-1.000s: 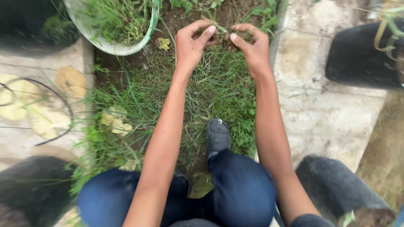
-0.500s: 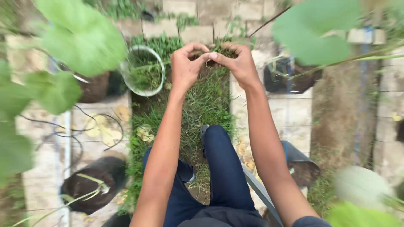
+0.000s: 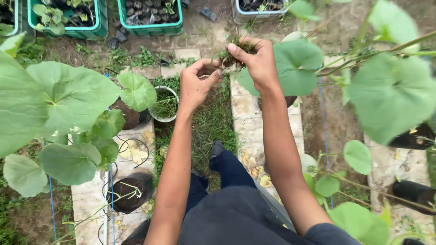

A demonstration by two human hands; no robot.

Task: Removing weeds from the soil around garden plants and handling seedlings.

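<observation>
I stand over a narrow strip of grass between paving slabs. My right hand is raised and closed around a clump of pulled grass with roots. My left hand is just left of it, fingers curled, fingertips touching the lower strands of the same clump. My dark trousers and one dark shoe show below. A white bowl with grass in it sits on the ground left of my left hand.
Large green leaves hang at the left, and more leaves at the right on vines. Green crates with plants stand at the top. A black grow bag and cables lie on the left slabs.
I have risen from a crouch to standing. Both hands lifted the grass clump off the ground strip, and the ground now lies far below.
</observation>
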